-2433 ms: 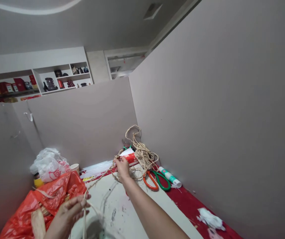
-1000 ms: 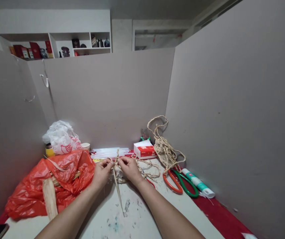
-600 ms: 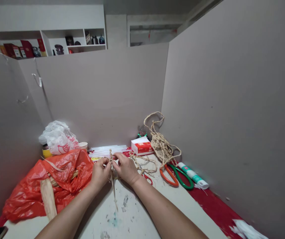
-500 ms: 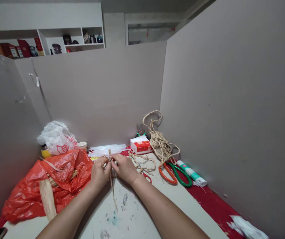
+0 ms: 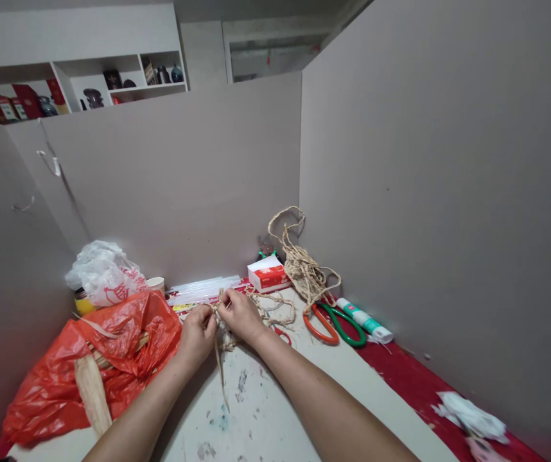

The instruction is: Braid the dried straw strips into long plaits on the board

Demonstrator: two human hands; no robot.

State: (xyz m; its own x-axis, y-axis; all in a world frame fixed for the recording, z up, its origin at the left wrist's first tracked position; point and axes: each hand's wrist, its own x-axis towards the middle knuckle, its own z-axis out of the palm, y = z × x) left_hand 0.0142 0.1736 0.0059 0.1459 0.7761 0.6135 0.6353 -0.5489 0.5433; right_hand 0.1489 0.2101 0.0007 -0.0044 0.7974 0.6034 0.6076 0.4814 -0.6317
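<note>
My left hand (image 5: 198, 332) and my right hand (image 5: 240, 316) are close together over the board, fingertips pinched on a thin straw cord (image 5: 220, 375). One flat end of the cord dangles below them onto the board. A short piece of it sticks up above my right fingertips. My fingers cover the part between the hands, so how the strands cross there is hidden. Just beyond my right hand lies a loose braided straw rope (image 5: 280, 314), with a red scissor handle (image 5: 282, 335) partly behind my wrist.
On the left sits a red plastic bag (image 5: 131, 327) with dry husk strips (image 5: 91, 385). A white bag (image 5: 106, 273), paper cup (image 5: 156, 283) and clear sticks (image 5: 203, 290) stand behind. To the right are a tissue box (image 5: 270, 277), a rope bundle (image 5: 304, 269), orange-and-green-handled shears (image 5: 347, 327) and a roll (image 5: 365, 321).
My head view has turned slightly right, shifting the background left. My right hand has risen a little relative to my left, with the cord still pinched.
</note>
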